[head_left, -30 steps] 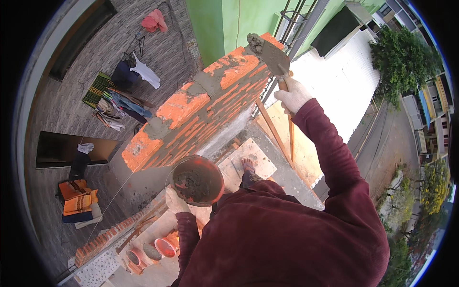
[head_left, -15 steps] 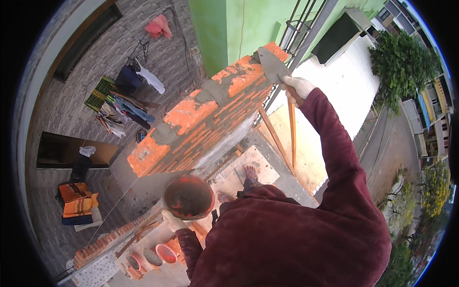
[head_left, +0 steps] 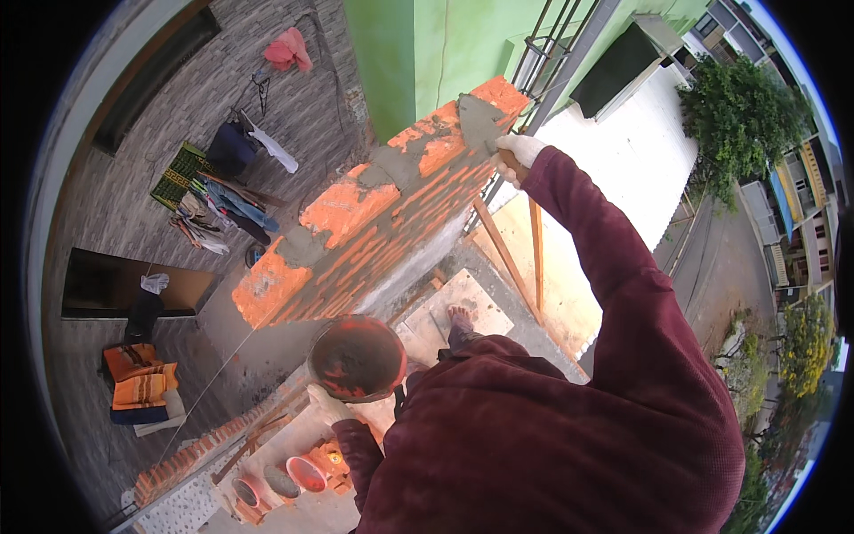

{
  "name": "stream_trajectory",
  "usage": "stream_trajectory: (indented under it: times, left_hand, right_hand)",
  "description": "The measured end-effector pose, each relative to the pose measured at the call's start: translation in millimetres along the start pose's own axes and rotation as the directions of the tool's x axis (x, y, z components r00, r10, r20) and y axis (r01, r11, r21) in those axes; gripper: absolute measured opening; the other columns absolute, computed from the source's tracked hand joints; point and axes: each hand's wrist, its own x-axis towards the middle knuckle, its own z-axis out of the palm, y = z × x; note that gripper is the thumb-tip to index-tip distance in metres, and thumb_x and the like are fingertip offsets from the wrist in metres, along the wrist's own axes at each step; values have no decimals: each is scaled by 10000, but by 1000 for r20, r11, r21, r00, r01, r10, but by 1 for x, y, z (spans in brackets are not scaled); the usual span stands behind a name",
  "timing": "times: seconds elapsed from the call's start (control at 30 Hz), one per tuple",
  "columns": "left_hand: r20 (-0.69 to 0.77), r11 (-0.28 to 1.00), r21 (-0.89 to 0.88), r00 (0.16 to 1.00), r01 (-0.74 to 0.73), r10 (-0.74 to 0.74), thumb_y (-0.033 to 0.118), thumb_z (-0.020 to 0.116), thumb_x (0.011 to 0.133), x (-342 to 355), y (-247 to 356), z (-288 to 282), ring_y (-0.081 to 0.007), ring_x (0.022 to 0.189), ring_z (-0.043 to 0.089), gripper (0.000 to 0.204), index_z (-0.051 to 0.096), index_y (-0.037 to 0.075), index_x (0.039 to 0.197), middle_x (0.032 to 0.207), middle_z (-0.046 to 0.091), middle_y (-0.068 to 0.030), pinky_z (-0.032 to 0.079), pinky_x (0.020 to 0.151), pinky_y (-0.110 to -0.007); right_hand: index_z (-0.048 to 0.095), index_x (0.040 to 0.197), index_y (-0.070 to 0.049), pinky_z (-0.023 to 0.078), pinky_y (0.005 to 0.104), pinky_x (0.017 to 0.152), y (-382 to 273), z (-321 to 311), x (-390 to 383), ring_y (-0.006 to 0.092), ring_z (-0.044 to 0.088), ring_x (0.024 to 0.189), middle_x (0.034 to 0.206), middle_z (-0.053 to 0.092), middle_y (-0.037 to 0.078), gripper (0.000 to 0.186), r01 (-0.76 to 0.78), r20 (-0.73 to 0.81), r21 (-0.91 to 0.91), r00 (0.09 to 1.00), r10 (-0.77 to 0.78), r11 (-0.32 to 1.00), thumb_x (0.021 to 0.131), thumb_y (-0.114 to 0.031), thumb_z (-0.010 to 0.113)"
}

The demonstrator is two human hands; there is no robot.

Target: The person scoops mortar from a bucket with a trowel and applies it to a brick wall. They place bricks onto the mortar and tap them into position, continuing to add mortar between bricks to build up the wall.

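Observation:
My right hand (head_left: 518,158), in a pale glove, is closed around the handle of a trowel (head_left: 479,123). The trowel's mortar-coated blade lies over the far end of an orange brick wall (head_left: 351,210). Grey mortar (head_left: 398,169) sits in patches along the wall's top and fills the joints on its side. Low at my left, my gloved left hand (head_left: 329,405) grips the near rim of a round bucket (head_left: 398,378), with its fingers partly hidden. Inside the bucket is grey-brown mortar (head_left: 356,356). It is close to the wall's near end.
A string line (head_left: 211,384) runs from the wall's near corner toward the lower left. My bare foot (head_left: 460,318) stands on a board (head_left: 485,303). Wooden props (head_left: 511,258) lean beyond it. Several tubs, including a red one (head_left: 307,474), stand below. Clothes (head_left: 227,200) hang at left.
The trowel and my right hand have moved left over the wall's top. The bucket in my left hand has shifted slightly right, and it now hides one of my feet.

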Motion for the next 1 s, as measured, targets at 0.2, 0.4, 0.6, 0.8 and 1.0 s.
stream_trajectory:
  times: [0.2, 0.4, 0.6, 0.8, 1.0]
  left_hand:
    - [121, 994, -112, 992, -10, 24, 435, 503, 1093, -1, 7, -3, -244, 1124, 620, 562, 592, -44, 1372, 1292, 635, -143, 517, 977, -390]
    - [170, 996, -78, 985, 37, -23, 458, 500, 1094, -11, 32, -19, -269, 1148, 621, 561, 558, -25, 1373, 1324, 613, -140, 534, 978, -434]
    - [56, 1000, -7, 998, -23, 23, 468, 475, 1090, -14, 32, -42, -266, 1156, 625, 579, 586, -50, 1323, 1326, 616, -156, 537, 973, -415]
    - [36, 991, 128, 998, 46, -51, 451, 448, 1090, -2, 40, -70, -247, 1131, 619, 600, 595, -74, 1340, 1299, 628, -151, 520, 971, -391]
    - [-6, 991, 115, 998, 64, -64, 467, 486, 1074, -23, 56, -82, -271, 1150, 623, 628, 576, -85, 1360, 1329, 624, -181, 512, 994, -389]
  right_hand:
    - [573, 763, -75, 353, 318, 354, -16, -44, 14, 143, 438, 365, 541, 527, 34, 422, -24, -119, -322, 993, -15, 946, 1064, -354, 475]
    - [562, 877, -53, 338, 330, 371, -6, -94, 44, 163, 438, 388, 573, 524, 34, 382, 21, -238, -138, 970, -54, 990, 1083, -338, 414]
    - [576, 995, -39, 423, 327, 470, 88, -13, -25, 170, 501, 525, 677, 526, 21, 395, 215, -142, 621, 977, -162, 754, 1083, -379, 396]
    - [599, 1069, -50, 413, 338, 457, 140, 87, 32, 150, 488, 526, 721, 556, 9, 472, 107, -18, 927, 969, -245, 359, 1088, -477, 397]
    - [594, 1120, -30, 428, 338, 465, 115, 119, 12, 151, 497, 534, 747, 560, 7, 498, -7, 88, 967, 947, -308, 255, 1097, -476, 372]
